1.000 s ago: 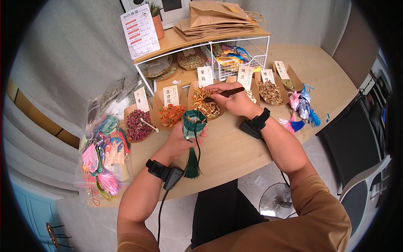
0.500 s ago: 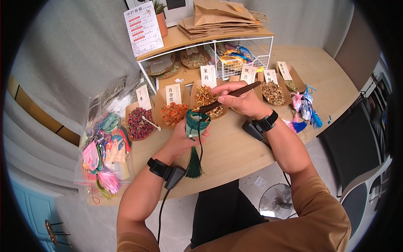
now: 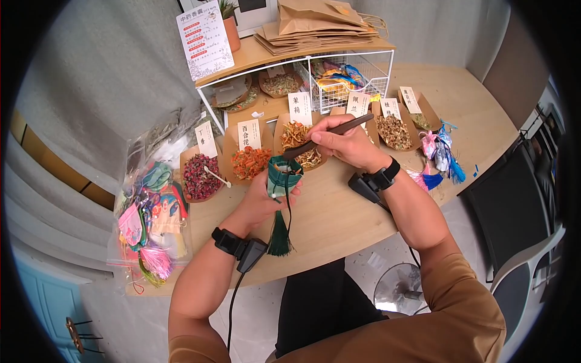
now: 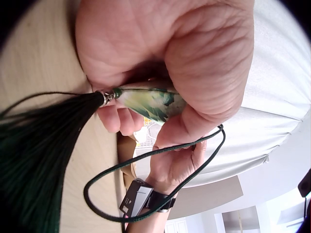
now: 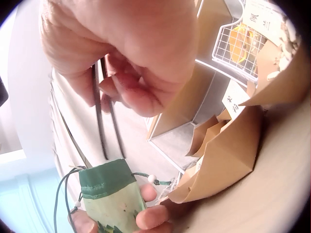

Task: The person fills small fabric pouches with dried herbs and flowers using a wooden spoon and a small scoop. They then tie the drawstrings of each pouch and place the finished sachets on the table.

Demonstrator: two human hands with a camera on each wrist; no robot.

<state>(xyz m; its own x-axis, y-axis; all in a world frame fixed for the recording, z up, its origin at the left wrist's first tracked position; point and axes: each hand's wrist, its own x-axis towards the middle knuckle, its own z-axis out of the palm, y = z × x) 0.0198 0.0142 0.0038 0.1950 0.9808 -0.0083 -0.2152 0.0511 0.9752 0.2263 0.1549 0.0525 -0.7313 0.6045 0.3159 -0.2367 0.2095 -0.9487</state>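
A small green pouch (image 3: 284,183) with a dark green tassel (image 3: 279,235) is held upright by the left hand (image 3: 261,202), its mouth open upward. In the left wrist view the fingers curl round the patterned pouch (image 4: 153,103), and the drawcord (image 4: 131,162) loops below. The right hand (image 3: 348,145) pinches dark brown tweezers (image 3: 342,128), their tips at the pouch mouth. Seen from the right wrist, two tweezer arms (image 5: 108,121) point down at the pouch's dark green rim (image 5: 107,175). Whether the tips hold anything cannot be told.
Labelled paper trays hold dried rose buds (image 3: 201,176), orange petals (image 3: 249,163), yellow strips (image 3: 295,136) and brown pieces (image 3: 393,132). A shelf (image 3: 242,57) stands behind. Pouches in a plastic bag (image 3: 145,221) lie left; tasselled pouches (image 3: 440,151) lie right.
The right hand has moved from over the yellow strips' tray toward the pouch, and the tweezer tips have come down to its mouth. The left hand keeps its hold.
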